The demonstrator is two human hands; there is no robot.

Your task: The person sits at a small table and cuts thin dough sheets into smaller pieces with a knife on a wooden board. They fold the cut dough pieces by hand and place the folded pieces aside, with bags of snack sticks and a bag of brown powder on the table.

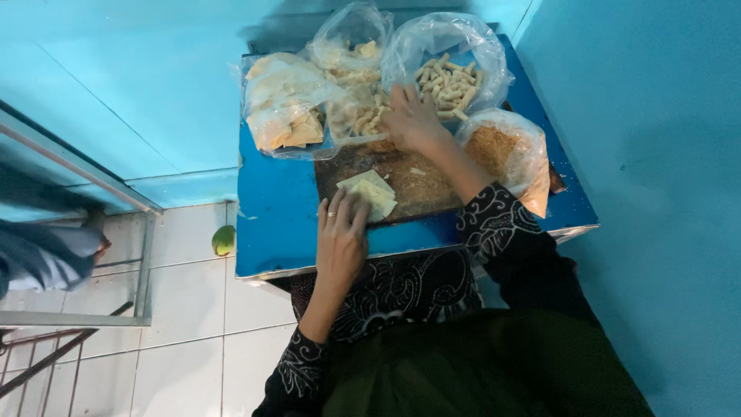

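At frame centre, our left hand (340,232) lay flat and unclenched on pale wrappers (370,194); our right hand (411,118), fingers spread loosely, touched the clear bag of rolls (451,69) above.

Glossy blue table (278,224); clear crinkled plastic bags (455,38); seemingly wooden, crumb-dusted board (421,189).

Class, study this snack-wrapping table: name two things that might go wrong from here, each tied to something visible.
1. The crumb bag sits at the blue table's right edge and might slip off.
2. The right hand reaches among open bags; it may tip the roll bag. The left hand only pins the wrappers.
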